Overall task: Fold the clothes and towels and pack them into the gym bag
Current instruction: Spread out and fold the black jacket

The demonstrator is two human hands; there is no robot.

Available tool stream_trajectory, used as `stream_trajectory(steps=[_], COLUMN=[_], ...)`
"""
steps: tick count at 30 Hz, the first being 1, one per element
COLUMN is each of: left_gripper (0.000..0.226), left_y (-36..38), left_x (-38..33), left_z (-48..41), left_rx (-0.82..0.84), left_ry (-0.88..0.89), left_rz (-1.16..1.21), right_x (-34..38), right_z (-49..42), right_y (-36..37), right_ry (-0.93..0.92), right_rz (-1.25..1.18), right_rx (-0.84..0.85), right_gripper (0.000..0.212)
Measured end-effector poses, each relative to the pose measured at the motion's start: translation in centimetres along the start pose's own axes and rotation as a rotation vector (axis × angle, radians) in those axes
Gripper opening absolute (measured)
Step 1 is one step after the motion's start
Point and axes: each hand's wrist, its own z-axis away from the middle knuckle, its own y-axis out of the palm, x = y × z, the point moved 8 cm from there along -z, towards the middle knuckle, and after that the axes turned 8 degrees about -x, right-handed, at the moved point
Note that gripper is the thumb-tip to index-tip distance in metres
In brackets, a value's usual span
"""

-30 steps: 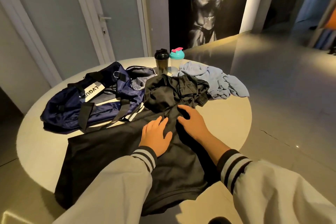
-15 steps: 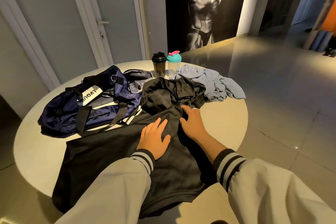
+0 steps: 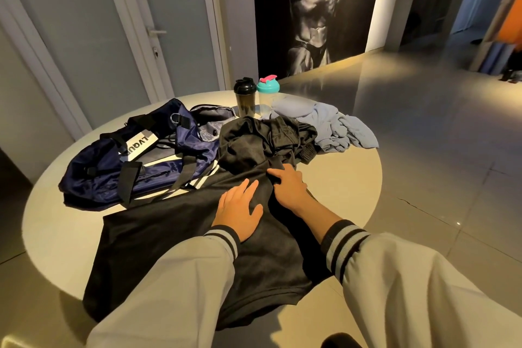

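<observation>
A black garment (image 3: 169,237) with white stripes lies spread flat over the near half of the round table (image 3: 347,178). My left hand (image 3: 240,212) rests flat on its middle, fingers straight. My right hand (image 3: 289,186) presses on the cloth just beside it, fingers extended toward a crumpled black garment (image 3: 262,144) heaped at the far end. A navy gym bag (image 3: 127,161) lies unzipped at the left, partly on top of the black garment's edge. A rumpled light blue towel (image 3: 330,124) sits at the table's far right.
Two shaker bottles stand at the back of the table: a black one (image 3: 244,97) and a clear one with a teal lid (image 3: 267,93). The table's right edge drops to a glossy tiled floor. A door and a dark wall poster lie behind.
Both hands have stayed on the black garment, shifting only slightly; the view tilted a little.
</observation>
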Motion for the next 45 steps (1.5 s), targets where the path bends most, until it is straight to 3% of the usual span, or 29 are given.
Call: stream_trajectory(steps=[7, 12, 16, 18, 23, 25, 28, 30, 33, 37, 42, 45], left_gripper=[0.064, 0.066, 0.064, 0.063, 0.064, 0.064, 0.054, 0.043, 0.043, 0.064, 0.061, 0.065], left_y=[0.0, 0.1, 0.6, 0.9, 1.6, 1.4, -0.8, -1.9, -1.7, -1.4, -2.0, -0.4], left_x=[-0.2, -0.2, 0.2, 0.4, 0.4, 0.5, -1.3, -3.3, -4.2, -3.1, -5.5, -6.8], left_z=[0.1, -0.1, -0.4, -0.5, -0.6, -0.4, 0.2, 0.9, 2.0, 4.5, 10.0, 12.5], left_rx=[0.005, 0.016, 0.041, 0.068, 0.134, 0.135, -0.024, -0.093, 0.007, 0.173, 0.102, 0.150], left_ry=[0.020, 0.016, 0.000, -0.019, -0.060, -0.086, -0.011, 0.082, 0.092, 0.005, 0.069, 0.075], left_rz=[0.005, -0.002, -0.048, -0.080, -0.210, -0.282, -0.447, -0.483, -0.437, -0.226, -0.146, -0.237], right_x=[-1.8, -1.6, 0.3, 0.2, -3.7, -3.8, -2.4, -2.3, -2.9, -3.0, -5.6, -7.4], right_z=[-0.7, 0.2, 1.2, 1.3, 2.0, 3.1, 5.5, 7.1, 8.7, 10.3, 13.9, 16.5], right_y=[-2.2, -1.7, -2.1, -1.4, 0.6, -0.5, -3.2, -3.2, -2.5, -3.4, -6.6, -6.9], right_ry=[0.117, 0.073, -0.121, -0.139, 0.004, -0.020, -0.130, -0.135, -0.095, -0.134, -0.020, 0.114], right_rz=[0.057, 0.238, 0.316, 0.366, 0.415, 0.365, 0.334, 0.355, 0.338, 0.263, 0.202, 0.157], right_rx=[-0.135, -0.201, -0.318, -0.246, 0.074, 0.005, -0.253, -0.252, -0.137, -0.112, -0.353, -0.365], right_gripper=[0.054, 0.070, 0.044, 0.038, 0.055, 0.053, 0.039, 0.033, 0.035, 0.031, 0.029, 0.029])
